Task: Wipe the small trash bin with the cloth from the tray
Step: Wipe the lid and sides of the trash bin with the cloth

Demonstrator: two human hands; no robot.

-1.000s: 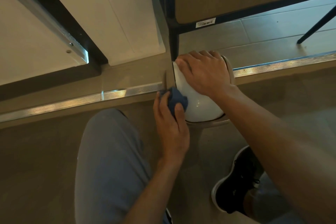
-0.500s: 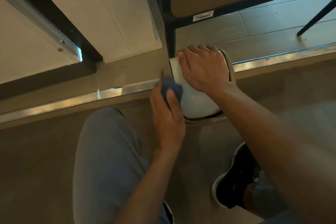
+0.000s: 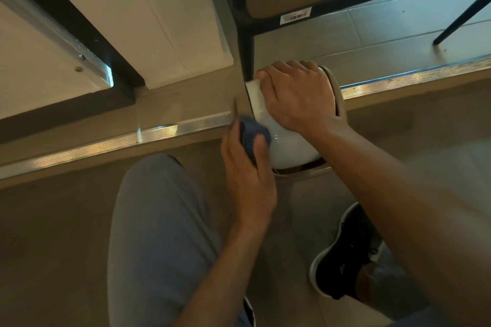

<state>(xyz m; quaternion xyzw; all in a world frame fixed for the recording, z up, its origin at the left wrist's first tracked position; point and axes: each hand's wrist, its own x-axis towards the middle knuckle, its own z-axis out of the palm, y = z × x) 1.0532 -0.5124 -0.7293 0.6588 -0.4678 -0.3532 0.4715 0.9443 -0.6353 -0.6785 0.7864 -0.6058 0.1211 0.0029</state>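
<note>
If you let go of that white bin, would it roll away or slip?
Probably it would rock or roll: the white bin looks tipped, with a rounded side, and the right hand grips it on top. Its shiny surface looks smooth, so likely a bit slippery. The blue cloth bunches softly in the left hand, so that is floppy.

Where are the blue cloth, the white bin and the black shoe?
blue cloth (image 3: 252,129): head view, bunched top.
white bin (image 3: 288,145): head view, glossy side.
black shoe (image 3: 342,255): head view, upper.
</note>
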